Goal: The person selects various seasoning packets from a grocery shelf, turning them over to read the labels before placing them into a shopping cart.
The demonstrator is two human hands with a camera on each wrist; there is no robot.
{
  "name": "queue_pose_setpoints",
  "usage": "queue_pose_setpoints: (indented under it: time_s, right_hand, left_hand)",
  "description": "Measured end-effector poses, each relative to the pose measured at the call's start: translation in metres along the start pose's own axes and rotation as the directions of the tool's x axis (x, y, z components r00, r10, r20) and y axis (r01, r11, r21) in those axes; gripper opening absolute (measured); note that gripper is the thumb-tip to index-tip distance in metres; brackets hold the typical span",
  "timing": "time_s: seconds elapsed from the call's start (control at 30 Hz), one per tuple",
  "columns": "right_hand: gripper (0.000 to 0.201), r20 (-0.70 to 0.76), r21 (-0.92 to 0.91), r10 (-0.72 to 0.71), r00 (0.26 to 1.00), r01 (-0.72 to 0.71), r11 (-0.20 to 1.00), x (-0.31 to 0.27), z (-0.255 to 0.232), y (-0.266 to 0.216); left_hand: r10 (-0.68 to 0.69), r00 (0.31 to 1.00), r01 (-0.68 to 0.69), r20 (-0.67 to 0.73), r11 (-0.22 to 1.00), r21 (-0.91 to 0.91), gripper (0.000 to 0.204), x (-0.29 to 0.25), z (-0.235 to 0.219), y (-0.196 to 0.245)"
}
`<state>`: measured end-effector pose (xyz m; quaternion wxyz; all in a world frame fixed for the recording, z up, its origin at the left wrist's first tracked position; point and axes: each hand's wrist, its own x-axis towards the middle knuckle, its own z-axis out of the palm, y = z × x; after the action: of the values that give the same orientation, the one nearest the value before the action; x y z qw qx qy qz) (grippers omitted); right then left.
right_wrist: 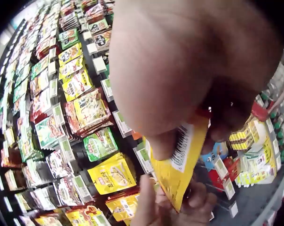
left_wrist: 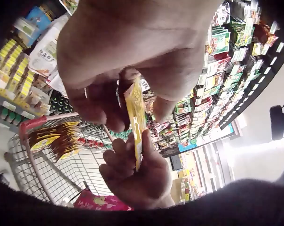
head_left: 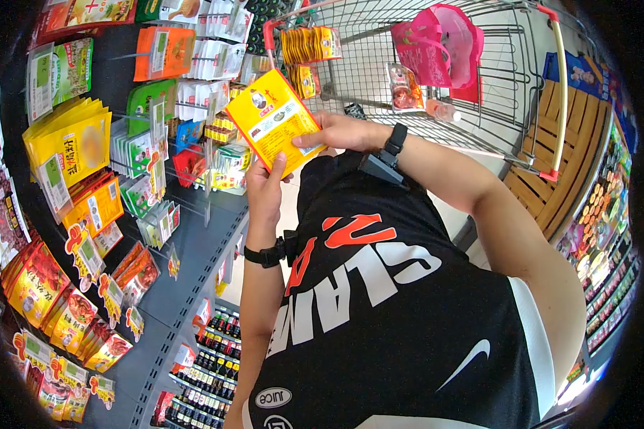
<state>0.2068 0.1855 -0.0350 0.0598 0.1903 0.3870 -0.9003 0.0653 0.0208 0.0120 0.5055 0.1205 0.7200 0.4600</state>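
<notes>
Left hand point(head_left: 266, 189) and right hand point(head_left: 343, 133) pinch a yellow packet point(head_left: 268, 107); the right-wrist view shows its barcode point(right_wrist: 181, 147) beside the right thumb point(right_wrist: 162, 147), the left-wrist view its narrow edge.

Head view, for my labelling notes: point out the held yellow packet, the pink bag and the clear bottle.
Yellow packet point(head_left: 272, 122), head view, middle of printed face.
Pink bag point(head_left: 423, 63), head view, its side.
Clear bottle point(head_left: 445, 111), head view, its body.
</notes>
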Motion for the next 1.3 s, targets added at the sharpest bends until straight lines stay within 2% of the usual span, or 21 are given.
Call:
queue_pose_setpoints:
  time_s: [0.07,0.1,0.2,0.23,0.27,0.33,0.4,0.43,0.57,0.63,0.67,0.73,0.8,0.87,0.93,1.0,1.03,1.13,1.17,1.27,1.3]
  right_hand:
    - [0.04,0.018,-0.235,-0.073,0.997,0.075,0.969,0.001,-0.005,-0.001]
    - [0.04,0.035,-0.343,-0.03,0.999,0.04,0.938,0.001,-0.01,-0.006]
    - [0.04,0.135,-0.591,-0.087,0.987,0.151,0.792,0.0,-0.025,-0.013]
    - [0.044,0.15,-0.601,-0.032,0.988,0.116,0.791,-0.005,-0.028,-0.028]
    - [0.045,0.137,-0.484,-0.13,0.982,0.181,0.856,-0.004,-0.035,-0.026]
    - [0.049,0.071,-0.228,-0.31,0.948,0.318,0.92,0.0,-0.05,-0.021]
    - [0.05,0.135,-0.166,-0.257,0.957,0.277,0.946,-0.013,-0.064,-0.038]
    - [0.051,0.165,-0.135,-0.231,0.959,0.254,0.958,-0.019,-0.068,-0.047]
    - [0.047,0.371,-0.409,-0.001,0.929,0.165,0.898,-0.021,-0.075,-0.054]
    - [0.045,0.233,-0.663,0.17,0.958,0.028,0.748,-0.019,-0.071,-0.052]
    - [0.044,0.147,-0.763,0.242,0.959,-0.046,0.645,-0.017,-0.071,-0.049]
    - [0.04,0.127,-0.728,0.198,0.972,-0.044,0.684,-0.014,-0.079,-0.038]
    - [0.039,0.085,-0.685,0.227,0.97,-0.109,0.72,-0.011,-0.095,-0.036]
    - [0.037,-0.077,-0.536,0.177,0.981,-0.19,0.822,-0.01,-0.125,-0.01]
    - [0.037,-0.261,-0.427,0.162,0.952,-0.264,0.865,-0.005,-0.156,0.012]
    - [0.039,-0.385,-0.426,0.146,0.911,-0.316,0.848,0.009,-0.193,0.049]
    - [0.04,-0.443,-0.422,0.137,0.886,-0.341,0.84,0.016,-0.195,0.054]
    - [0.041,-0.563,-0.279,0.222,0.796,-0.435,0.856,0.031,-0.181,0.047]
    - [0.04,-0.535,-0.313,0.172,0.827,-0.383,0.869,0.048,-0.206,0.081]
    - [0.04,-0.485,-0.186,0.118,0.866,-0.234,0.954,0.084,-0.219,0.116]
    - [0.039,-0.505,-0.218,0.049,0.862,-0.182,0.959,0.095,-0.218,0.124]
  left_hand:
    - [0.091,0.996,-0.09,-0.011,0.996,0.028,0.022,-0.001,0.0,0.002]
    - [0.125,0.992,-0.124,-0.008,0.989,0.075,0.022,-0.001,0.002,0.004]
    - [0.189,0.982,-0.188,0.019,0.953,0.237,0.023,-0.002,0.005,0.004]
    - [0.186,0.982,-0.188,0.035,0.933,0.306,0.022,-0.001,0.006,0.003]
    - [0.182,0.982,-0.187,0.049,0.909,0.372,0.022,0.0,0.006,0.002]
    - [0.284,0.956,-0.281,0.077,0.802,0.527,0.02,0.0,0.012,0.002]
    - [0.342,0.93,-0.341,0.134,0.667,0.663,0.021,0.0,0.017,0.007]
    - [0.357,0.922,-0.365,0.149,0.675,0.641,0.021,-0.001,0.021,0.009]
    - [0.305,0.943,-0.323,0.13,0.752,0.575,0.022,0.003,0.025,-0.001]
    - [0.237,0.965,-0.26,0.114,0.8,0.541,0.025,0.008,0.021,-0.005]
    - [0.288,0.955,-0.284,0.075,0.812,0.51,0.028,0.01,0.021,-0.005]
    - [0.375,0.927,-0.328,-0.015,0.829,0.453,0.035,0.015,0.019,-0.004]
    - [0.345,0.933,-0.285,-0.098,0.88,0.379,0.039,0.021,0.006,-0.013]
    - [0.322,0.93,-0.25,-0.176,0.907,0.339,0.037,0.021,-0.003,-0.013]
    - [0.229,0.964,-0.191,-0.137,0.95,0.248,0.03,0.021,-0.013,-0.023]
    - [0.112,0.992,-0.102,-0.059,0.984,0.144,0.027,0.016,-0.02,-0.026]
    - [0.139,0.99,-0.135,-0.019,0.981,0.139,0.023,0.014,-0.021,-0.033]
    - [0.067,0.998,-0.068,0.014,0.98,0.189,0.021,0.005,-0.024,-0.048]
    - [0.056,0.998,-0.057,0.011,0.98,0.191,0.019,0.002,-0.022,-0.05]
    - [-0.001,1.0,-0.006,0.027,0.968,0.25,0.017,-0.005,-0.021,-0.05]
    - [0.004,1.0,-0.006,0.008,0.971,0.239,0.016,-0.007,-0.02,-0.053]
